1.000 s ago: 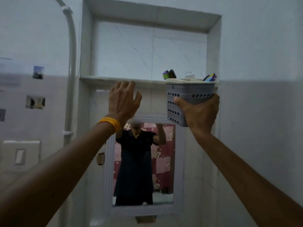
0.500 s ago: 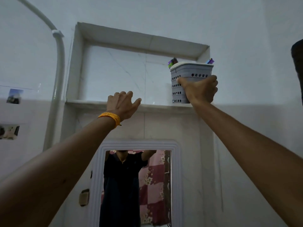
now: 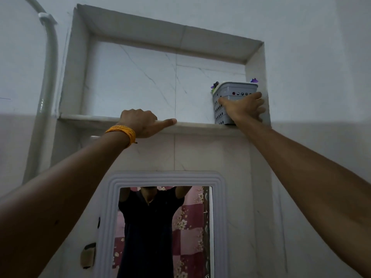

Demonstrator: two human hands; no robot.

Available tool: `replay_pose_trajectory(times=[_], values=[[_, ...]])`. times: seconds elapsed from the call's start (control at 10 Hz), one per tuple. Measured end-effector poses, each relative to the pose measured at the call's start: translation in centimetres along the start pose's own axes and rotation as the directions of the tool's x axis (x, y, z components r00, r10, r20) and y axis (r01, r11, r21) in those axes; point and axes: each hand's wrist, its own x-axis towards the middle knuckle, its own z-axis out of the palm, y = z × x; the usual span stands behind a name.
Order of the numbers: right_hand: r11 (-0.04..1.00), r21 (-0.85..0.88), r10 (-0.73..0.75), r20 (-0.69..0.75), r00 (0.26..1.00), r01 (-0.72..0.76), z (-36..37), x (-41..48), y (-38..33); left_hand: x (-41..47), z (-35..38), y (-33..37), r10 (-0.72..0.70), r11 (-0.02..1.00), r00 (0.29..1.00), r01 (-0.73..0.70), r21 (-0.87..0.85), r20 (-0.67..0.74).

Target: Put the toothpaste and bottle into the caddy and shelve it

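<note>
A grey perforated caddy (image 3: 226, 93) stands on the marble shelf (image 3: 90, 118) of a wall niche, pushed into its right corner. My right hand (image 3: 244, 108) wraps around the caddy's front, thumb on the left side. Small dark and purple tips stick up above the caddy's rim; the toothpaste and bottle themselves are hidden inside. My left hand (image 3: 141, 123), with an orange band at the wrist, rests on the shelf's front edge, fingers curled over it and thumb stretched along the ledge.
The niche has marble walls and a low ceiling. A grey pipe (image 3: 46, 93) runs down the wall at left. Below the shelf hangs a white-framed mirror (image 3: 164, 227) reflecting a person in a dark shirt.
My right hand carried the caddy up from below the shelf and set it down in the niche's right corner. My left hand came down onto the shelf edge. The view tilted upward.
</note>
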Motion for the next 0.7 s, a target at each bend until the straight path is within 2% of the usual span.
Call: replay_pose_trajectory(times=[0.4,0.5,0.6,0.7], values=[[0.996,-0.027,-0.084,0.103,0.991,0.087,0.4,-0.5,2.7,-0.5,0.3,0.2,-0.005,1.000,0.998,0.005,-0.005,-0.057],[0.988,-0.030,-0.148,0.068,0.987,0.150,-0.2,-2.8,4.0,-1.0,0.1,0.4,-0.035,0.999,0.998,0.034,-0.011,-0.051],[0.969,-0.065,-0.239,-0.036,0.970,0.237,-1.0,-6.3,5.5,-2.3,0.3,0.9,-0.107,0.991,0.989,0.098,-0.086,-0.104],[0.919,-0.102,-0.387,-0.048,0.921,0.381,-1.8,-10.7,7.1,-5.7,1.7,1.6,-0.158,0.981,0.951,0.119,-0.156,-0.266]])
